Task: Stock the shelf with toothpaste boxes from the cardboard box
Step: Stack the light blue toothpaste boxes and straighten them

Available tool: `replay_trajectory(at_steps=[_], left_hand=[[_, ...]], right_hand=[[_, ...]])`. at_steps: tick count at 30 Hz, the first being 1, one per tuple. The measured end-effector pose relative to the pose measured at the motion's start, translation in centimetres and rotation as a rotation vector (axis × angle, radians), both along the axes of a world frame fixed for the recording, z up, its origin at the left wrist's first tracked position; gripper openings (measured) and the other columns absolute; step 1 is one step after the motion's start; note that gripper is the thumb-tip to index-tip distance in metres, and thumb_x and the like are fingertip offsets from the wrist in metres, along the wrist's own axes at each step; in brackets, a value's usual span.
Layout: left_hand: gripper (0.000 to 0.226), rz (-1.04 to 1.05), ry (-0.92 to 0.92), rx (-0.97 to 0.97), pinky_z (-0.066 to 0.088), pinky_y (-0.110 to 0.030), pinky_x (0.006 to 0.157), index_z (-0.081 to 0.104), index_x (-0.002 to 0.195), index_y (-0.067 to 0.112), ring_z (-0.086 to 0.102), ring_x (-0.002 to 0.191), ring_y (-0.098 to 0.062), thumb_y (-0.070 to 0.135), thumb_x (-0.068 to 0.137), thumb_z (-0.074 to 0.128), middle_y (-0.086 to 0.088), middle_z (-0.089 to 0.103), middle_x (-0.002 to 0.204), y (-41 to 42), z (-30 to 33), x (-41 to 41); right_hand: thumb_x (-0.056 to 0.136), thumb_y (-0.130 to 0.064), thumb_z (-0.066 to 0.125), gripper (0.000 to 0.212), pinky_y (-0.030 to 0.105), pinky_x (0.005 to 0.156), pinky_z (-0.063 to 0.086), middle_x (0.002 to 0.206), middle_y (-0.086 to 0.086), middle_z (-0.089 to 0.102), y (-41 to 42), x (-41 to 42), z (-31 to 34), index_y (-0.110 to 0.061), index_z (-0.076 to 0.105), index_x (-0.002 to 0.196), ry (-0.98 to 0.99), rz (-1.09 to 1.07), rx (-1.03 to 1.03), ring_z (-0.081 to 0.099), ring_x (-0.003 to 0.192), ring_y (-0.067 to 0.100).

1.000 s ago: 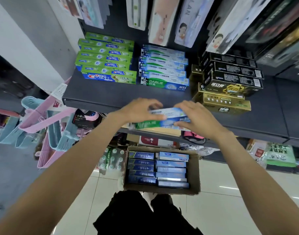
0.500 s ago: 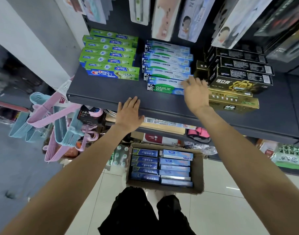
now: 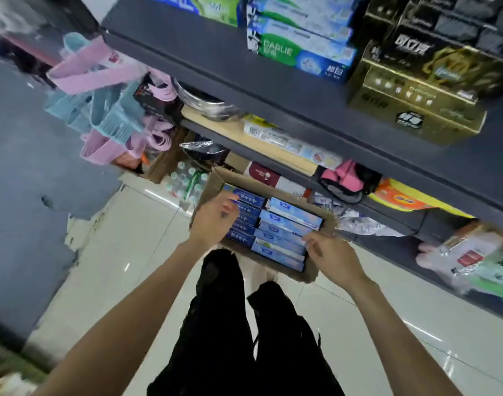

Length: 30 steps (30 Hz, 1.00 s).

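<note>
An open cardboard box (image 3: 316, 274) stands on the floor below me, filled with two rows of blue toothpaste boxes (image 3: 284, 227). My left hand (image 3: 213, 221) hovers over the left row, fingers loosely curled and holding nothing. My right hand (image 3: 330, 254) is at the box's right rim, its fingertips touching the end of one light-blue box; no grip shows. On the dark shelf (image 3: 216, 61) above, the green-and-blue Darlie boxes (image 3: 299, 50) lie stacked.
Gold and black boxes (image 3: 416, 104) stand to the right of the Darlie stack. Pink and blue plastic hangers (image 3: 102, 110) hang at the shelf's left end. Lower shelves hold assorted packets. My black trousers (image 3: 244, 324) stand just behind the box on the tiled floor.
Both hands left the shelf after the Darlie box was set on its stack and dropped down to the cardboard box. My view tilted downward.
</note>
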<state>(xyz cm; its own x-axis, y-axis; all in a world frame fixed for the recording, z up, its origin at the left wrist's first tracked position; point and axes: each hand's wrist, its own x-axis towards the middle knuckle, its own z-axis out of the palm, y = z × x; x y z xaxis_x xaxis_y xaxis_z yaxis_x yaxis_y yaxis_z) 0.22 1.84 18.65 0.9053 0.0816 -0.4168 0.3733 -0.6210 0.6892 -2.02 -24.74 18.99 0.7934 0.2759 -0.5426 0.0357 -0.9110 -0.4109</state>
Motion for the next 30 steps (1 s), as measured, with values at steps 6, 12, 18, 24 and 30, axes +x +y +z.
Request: replay_trajectory(at_steps=[6,12,18,24,30], left_hand=[[0.025,0.095,0.211,0.178,0.037,-0.019,0.075,0.062,0.113,0.019,0.056,0.086,-0.010,0.016,0.089,0.055,0.006,0.065,0.097,-0.2,-7.9,-5.3],[0.039,0.062,0.209,0.173,0.041,-0.022,0.080,0.054,0.125,0.017,0.058,0.099,-0.016,0.016,0.086,0.059,0.004,0.061,0.109,-1.2,-17.4,-4.3],[0.057,-0.122,0.176,0.127,0.044,-0.036,0.087,0.034,0.142,0.019,0.051,0.114,-0.026,0.021,0.090,0.058,-0.007,0.042,0.137,-5.2,-27.0,-1.4],[0.065,-0.347,0.244,0.256,0.044,-0.043,0.097,0.028,0.145,0.022,0.037,0.129,-0.032,0.012,0.089,0.060,-0.006,0.025,0.150,-6.8,-34.5,2.7],[0.056,-0.477,0.178,0.358,0.044,-0.041,0.095,0.042,0.135,0.018,0.045,0.122,-0.028,0.020,0.085,0.067,-0.006,0.046,0.136,-6.8,-36.5,3.5]], right_hand=[[0.095,-0.018,0.048,0.026,0.034,0.072,0.046,0.116,0.001,0.063,-1.4,0.1,-8.3,-0.019,0.061,0.118,0.017,0.097,-0.037,0.060,0.099,0.025],[0.090,-0.013,0.056,0.045,0.045,0.098,0.038,0.136,0.014,0.046,0.0,2.8,-19.8,-0.009,0.049,0.134,-0.077,0.131,-0.133,0.042,0.124,0.037],[0.096,-0.023,0.048,0.057,0.052,0.108,0.028,0.153,0.016,0.014,0.8,4.5,-29.2,-0.014,0.023,0.147,-0.019,0.113,-0.279,0.021,0.137,0.039],[0.074,-0.008,0.071,0.067,0.048,0.078,0.050,0.126,0.027,0.051,1.0,4.4,-34.3,-0.006,0.044,0.135,-0.315,0.193,-0.478,0.053,0.100,0.044],[0.063,-0.007,0.079,0.069,0.038,0.066,0.051,0.092,0.018,0.066,0.9,5.1,-35.5,-0.007,0.052,0.126,-0.403,0.172,-0.527,0.059,0.084,0.034]])
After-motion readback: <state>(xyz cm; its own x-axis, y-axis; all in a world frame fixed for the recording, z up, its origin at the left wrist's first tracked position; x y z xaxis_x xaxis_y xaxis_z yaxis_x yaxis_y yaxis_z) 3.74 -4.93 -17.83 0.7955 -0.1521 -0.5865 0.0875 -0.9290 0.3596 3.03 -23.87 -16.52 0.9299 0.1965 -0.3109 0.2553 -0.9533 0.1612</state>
